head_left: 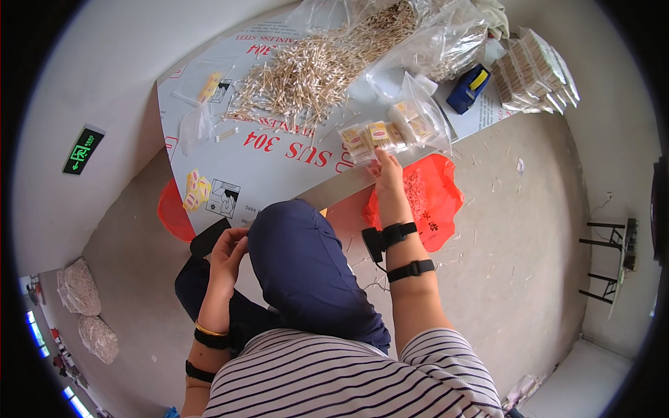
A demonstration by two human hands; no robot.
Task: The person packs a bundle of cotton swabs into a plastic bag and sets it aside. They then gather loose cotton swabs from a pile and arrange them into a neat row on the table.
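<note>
My right hand reaches over the near edge of the table, fingers partly extended. Its fingertips touch or nearly touch the near edge of a row of small clear packs of cotton swabs with yellow-and-red labels. Beside them, at the right, a clear plastic bag has more such packs in or under it. My left hand is down beside my raised knee, loosely bent with fingers apart; I see nothing in it. A large heap of loose cotton swabs lies farther back on the table.
The metal-look table carries a blue tape dispenser, stacked swab packs, clear bags and yellow labels. A red bag with pale scraps stands below the near edge. Filled sacks lie on the floor at left.
</note>
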